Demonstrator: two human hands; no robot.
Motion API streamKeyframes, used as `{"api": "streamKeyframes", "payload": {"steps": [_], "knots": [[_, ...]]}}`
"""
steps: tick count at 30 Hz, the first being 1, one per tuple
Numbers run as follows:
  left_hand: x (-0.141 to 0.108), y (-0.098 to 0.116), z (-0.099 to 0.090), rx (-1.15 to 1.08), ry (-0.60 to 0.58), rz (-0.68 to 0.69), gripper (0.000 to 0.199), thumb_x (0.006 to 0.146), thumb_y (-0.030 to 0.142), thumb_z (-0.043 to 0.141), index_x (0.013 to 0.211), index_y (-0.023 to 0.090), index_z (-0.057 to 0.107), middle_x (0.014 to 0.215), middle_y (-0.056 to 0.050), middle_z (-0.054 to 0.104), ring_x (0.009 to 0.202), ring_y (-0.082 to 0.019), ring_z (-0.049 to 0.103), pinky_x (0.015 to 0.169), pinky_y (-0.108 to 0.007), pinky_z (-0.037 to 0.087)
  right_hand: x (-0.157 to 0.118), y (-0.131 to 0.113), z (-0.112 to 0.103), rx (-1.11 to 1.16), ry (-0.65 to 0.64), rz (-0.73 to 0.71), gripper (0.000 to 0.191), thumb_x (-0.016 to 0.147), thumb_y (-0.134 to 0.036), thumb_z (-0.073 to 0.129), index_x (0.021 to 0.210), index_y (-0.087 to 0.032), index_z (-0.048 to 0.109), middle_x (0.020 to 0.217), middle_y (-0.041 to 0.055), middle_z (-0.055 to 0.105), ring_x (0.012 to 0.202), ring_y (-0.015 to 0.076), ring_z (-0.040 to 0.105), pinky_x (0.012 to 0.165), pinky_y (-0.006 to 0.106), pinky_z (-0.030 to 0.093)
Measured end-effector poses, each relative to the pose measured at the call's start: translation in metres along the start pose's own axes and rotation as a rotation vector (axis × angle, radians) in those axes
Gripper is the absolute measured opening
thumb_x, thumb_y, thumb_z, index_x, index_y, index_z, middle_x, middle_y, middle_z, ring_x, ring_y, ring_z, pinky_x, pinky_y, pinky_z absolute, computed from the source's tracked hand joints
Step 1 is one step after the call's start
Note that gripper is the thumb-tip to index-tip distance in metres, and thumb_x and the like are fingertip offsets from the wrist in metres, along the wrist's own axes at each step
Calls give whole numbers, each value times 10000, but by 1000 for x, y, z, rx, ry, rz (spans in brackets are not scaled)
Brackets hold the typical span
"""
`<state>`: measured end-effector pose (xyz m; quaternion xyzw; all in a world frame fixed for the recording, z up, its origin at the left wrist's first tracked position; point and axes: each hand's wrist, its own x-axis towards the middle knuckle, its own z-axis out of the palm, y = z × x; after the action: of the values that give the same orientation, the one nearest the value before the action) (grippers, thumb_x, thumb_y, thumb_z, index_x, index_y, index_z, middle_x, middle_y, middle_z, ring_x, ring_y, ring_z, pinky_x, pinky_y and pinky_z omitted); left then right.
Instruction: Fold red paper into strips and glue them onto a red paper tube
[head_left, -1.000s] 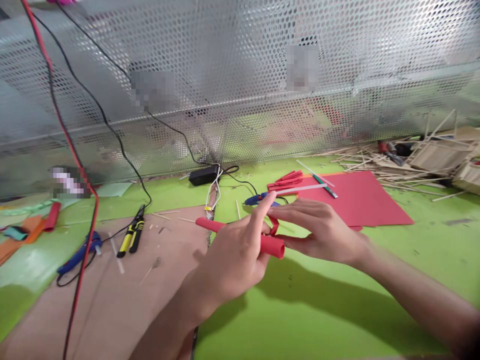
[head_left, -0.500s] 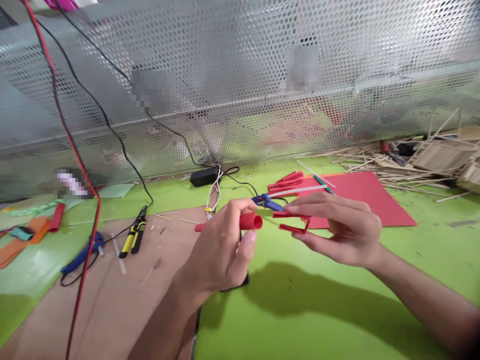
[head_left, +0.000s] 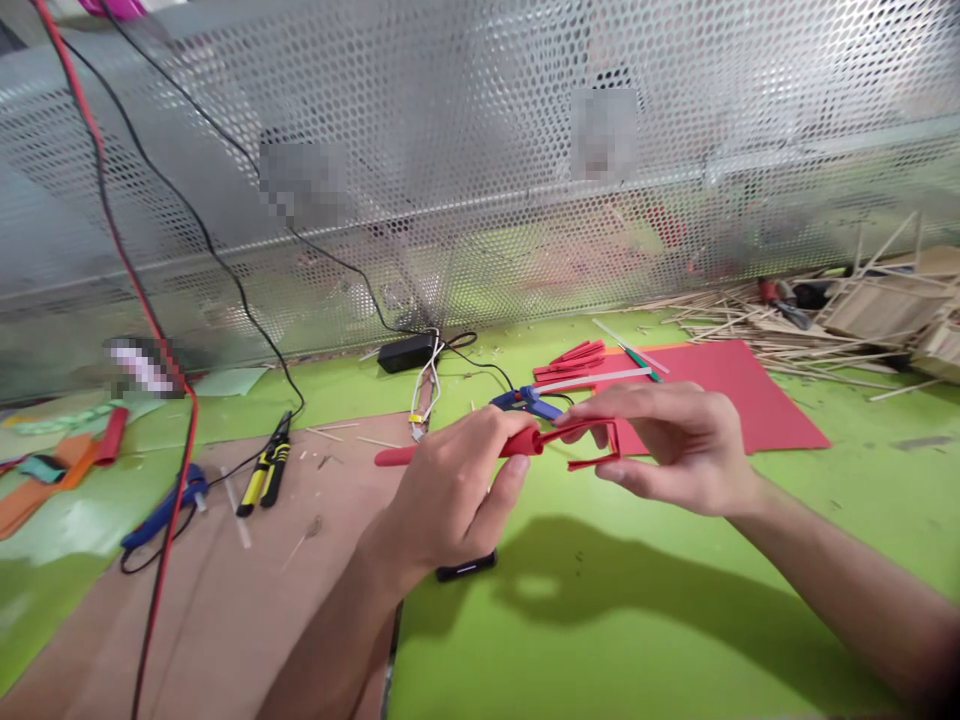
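Note:
My left hand (head_left: 457, 480) is wrapped round a red paper tube (head_left: 519, 443), whose narrower end sticks out on the left. Between the thumb and fingers of my right hand (head_left: 675, 445) is a folded red paper strip (head_left: 616, 440), bent into a squared U that opens to the left. The strip's upper arm meets the tube's open right end; whether its tip is inside, I cannot tell for sure. Behind the hands lies a blue glue gun (head_left: 525, 402) with a long translucent glue stick (head_left: 592, 380) in it.
Red paper sheets (head_left: 780, 400) and folded red strips (head_left: 574, 358) lie behind my right hand. Yellow-black pliers (head_left: 264, 475) and a second blue glue gun (head_left: 165, 510) are at left. A red-black cable (head_left: 169, 540) hangs across the left side. Thin wooden sticks (head_left: 750, 325) pile up at right.
The tube and the folded strip have come together: the strip's upper arm, apart from the tube before, now reaches its open end. My right hand has shifted slightly left.

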<state>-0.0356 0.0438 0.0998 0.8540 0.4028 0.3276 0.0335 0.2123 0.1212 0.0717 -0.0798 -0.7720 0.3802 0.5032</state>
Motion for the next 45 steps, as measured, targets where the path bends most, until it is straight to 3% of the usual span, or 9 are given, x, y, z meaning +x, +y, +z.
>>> {"api": "streamKeyframes", "payload": {"steps": [9, 19, 23, 26, 29, 32, 38, 42, 45], "knots": [[2, 1, 4, 98, 68, 68, 209, 1058, 244, 534, 1249, 172, 578, 1006, -51, 724, 868, -191, 684, 765, -326, 524, 2, -8, 1, -99, -88, 26, 535, 880, -210, 856, 1388, -268, 699, 1132, 63, 817, 977, 208, 781, 866, 343, 651], [2, -3, 8, 354, 88, 111, 118, 1051, 201, 556, 1135, 179, 635, 862, -15, 685, 719, -186, 650, 645, -330, 484, 5, -19, 1, 11, -168, 252, 439, 953, -239, 762, 1384, -258, 679, 1101, 56, 793, 931, 195, 756, 837, 347, 649], [4, -2, 12, 442, 83, 132, 123, 1059, 204, 546, 1138, 168, 634, 853, -18, 696, 731, -192, 663, 652, -335, 490, 10, -25, 2, -16, -180, 332, 288, 974, -342, 754, 1234, -219, 760, 1032, 57, 813, 874, 190, 752, 756, 304, 631], [5, -1, 15, 463, 54, 154, 129, 1067, 203, 523, 1127, 156, 627, 850, -27, 706, 746, -195, 674, 651, -330, 490, 11, -29, 6, -185, -135, 368, 135, 960, -310, 770, 1057, -223, 805, 961, 20, 822, 792, 154, 737, 718, 258, 603], [5, 0, 18, 459, 35, 171, 147, 1072, 201, 499, 1134, 144, 619, 851, -36, 708, 748, -200, 673, 652, -332, 495, 11, -31, 11, -331, -111, 306, 85, 944, -215, 767, 1023, -227, 798, 900, -9, 811, 735, 132, 718, 698, 239, 577], [5, 1, 19, 438, 31, 162, 164, 1079, 230, 497, 1156, 141, 611, 853, -36, 700, 746, -207, 663, 654, -341, 502, 9, -33, 15, -432, -108, 211, 181, 957, -113, 688, 1068, -223, 781, 843, -17, 781, 677, 119, 689, 658, 237, 544], [6, 1, 16, 325, 5, 106, 185, 1074, 261, 510, 1195, 153, 599, 910, -44, 707, 797, -214, 667, 702, -348, 520, 8, -35, 21, -713, -76, -63, 190, 988, -57, 593, 1008, -161, 751, 772, 29, 713, 658, 148, 614, 622, 286, 479], [5, 2, 15, 313, -9, 112, 193, 1074, 254, 492, 1195, 152, 601, 906, -50, 696, 791, -217, 650, 696, -350, 504, 7, -36, 22, -776, -103, -105, 147, 1013, -92, 621, 935, -154, 729, 746, 31, 705, 648, 155, 608, 633, 303, 477], [5, 2, 13, 299, -11, 116, 182, 1069, 241, 496, 1192, 158, 600, 889, -40, 684, 770, -209, 628, 677, -342, 485, 6, -36, 20, -771, -92, -122, 129, 1003, -61, 627, 994, -137, 731, 779, 42, 735, 680, 163, 647, 659, 307, 492]]}}
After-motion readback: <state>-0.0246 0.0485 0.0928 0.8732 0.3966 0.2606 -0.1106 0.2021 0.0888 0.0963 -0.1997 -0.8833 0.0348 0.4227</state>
